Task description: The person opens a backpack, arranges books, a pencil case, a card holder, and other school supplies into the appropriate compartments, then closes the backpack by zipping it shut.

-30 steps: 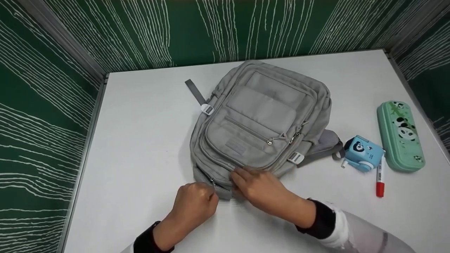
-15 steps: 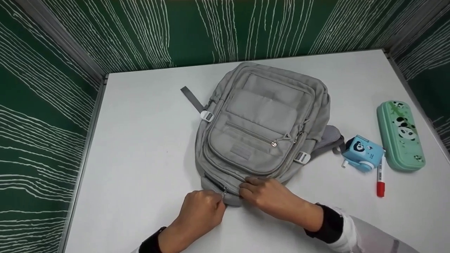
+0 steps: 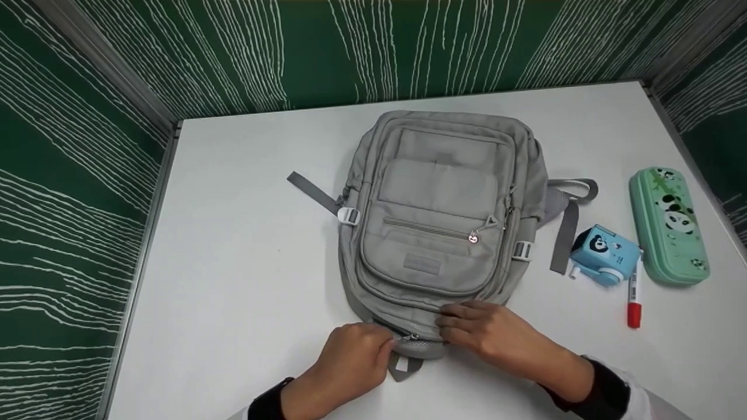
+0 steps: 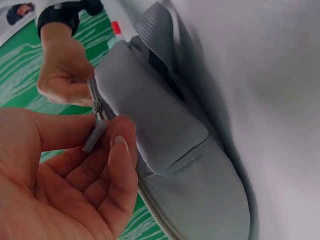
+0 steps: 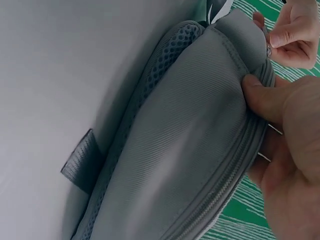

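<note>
A grey backpack (image 3: 437, 186) lies front side up on the white table, one end toward me. At this near end my left hand (image 3: 359, 359) pinches a zipper pull (image 4: 94, 136) between thumb and forefinger, as the left wrist view shows. The zipper slider (image 3: 413, 336) is just right of those fingertips, with a dark slit to its left. My right hand (image 3: 496, 338) grips the bag's near edge to the right of the slider. In the right wrist view its thumb (image 5: 260, 95) presses the fabric beside the zipper, the other fingers being partly hidden behind the edge.
On the right stand a blue panda-printed pencil sharpener (image 3: 607, 254) with a crank and a red-capped marker (image 3: 634, 297). Beyond them lies a green panda pencil case (image 3: 671, 224). Loose straps (image 3: 565, 236) stick out from the backpack's sides. Green walls enclose the table (image 3: 233, 262).
The backpack has turned so it lies straighter, its near end swinging right and toward me. Both hands have moved right with it, keeping their holds. A small loop now shows at the near end.
</note>
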`<state>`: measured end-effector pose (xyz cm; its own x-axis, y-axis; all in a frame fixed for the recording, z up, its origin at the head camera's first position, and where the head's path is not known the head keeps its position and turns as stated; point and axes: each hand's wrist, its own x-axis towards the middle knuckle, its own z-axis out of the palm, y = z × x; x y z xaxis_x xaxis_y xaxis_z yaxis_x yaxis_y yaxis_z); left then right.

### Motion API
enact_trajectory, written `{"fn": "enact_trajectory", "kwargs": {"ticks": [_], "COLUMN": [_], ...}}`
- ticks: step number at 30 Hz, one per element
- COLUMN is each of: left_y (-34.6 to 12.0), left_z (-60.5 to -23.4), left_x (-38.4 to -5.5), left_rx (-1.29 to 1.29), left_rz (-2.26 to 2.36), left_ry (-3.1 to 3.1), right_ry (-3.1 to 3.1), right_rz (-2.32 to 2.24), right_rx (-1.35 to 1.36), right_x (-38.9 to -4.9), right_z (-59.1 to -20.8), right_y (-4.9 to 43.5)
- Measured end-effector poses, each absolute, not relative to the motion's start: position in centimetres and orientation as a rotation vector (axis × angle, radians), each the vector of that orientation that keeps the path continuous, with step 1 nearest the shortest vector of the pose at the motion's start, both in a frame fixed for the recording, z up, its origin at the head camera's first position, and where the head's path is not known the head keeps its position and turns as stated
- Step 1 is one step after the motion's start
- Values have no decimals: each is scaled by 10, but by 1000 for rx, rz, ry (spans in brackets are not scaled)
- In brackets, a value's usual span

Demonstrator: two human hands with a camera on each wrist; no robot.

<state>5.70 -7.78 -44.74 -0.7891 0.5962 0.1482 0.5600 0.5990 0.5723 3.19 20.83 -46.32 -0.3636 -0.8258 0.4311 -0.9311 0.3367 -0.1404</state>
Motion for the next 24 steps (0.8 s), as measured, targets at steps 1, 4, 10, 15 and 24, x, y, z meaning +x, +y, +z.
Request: {"fn": "enact_trajectory", "kwargs": {"ticks": [1, 4, 10, 15, 24], "left_y": [-76, -74, -78, -83, -101], "left_z": [-449, -451, -450, -448, -452], "left_x": [57, 58, 53, 47, 22], "left_rx": [1019, 1064, 1017, 962, 827], "left_rz": [944, 914, 900, 895, 814], "left_ry": [2758, 2780, 2776, 2788, 2893], "right_ry": [-2321, -2318, -2324, -2352, -2443], "right_rz": [539, 545, 545, 543, 552], "right_rx": [1572, 1568, 1521, 1461, 1420], "right_x": [33, 36, 39, 41, 44], "right_z": [-464, -464, -465, -465, -464], "right_y": [211, 219, 239, 250, 263]}}
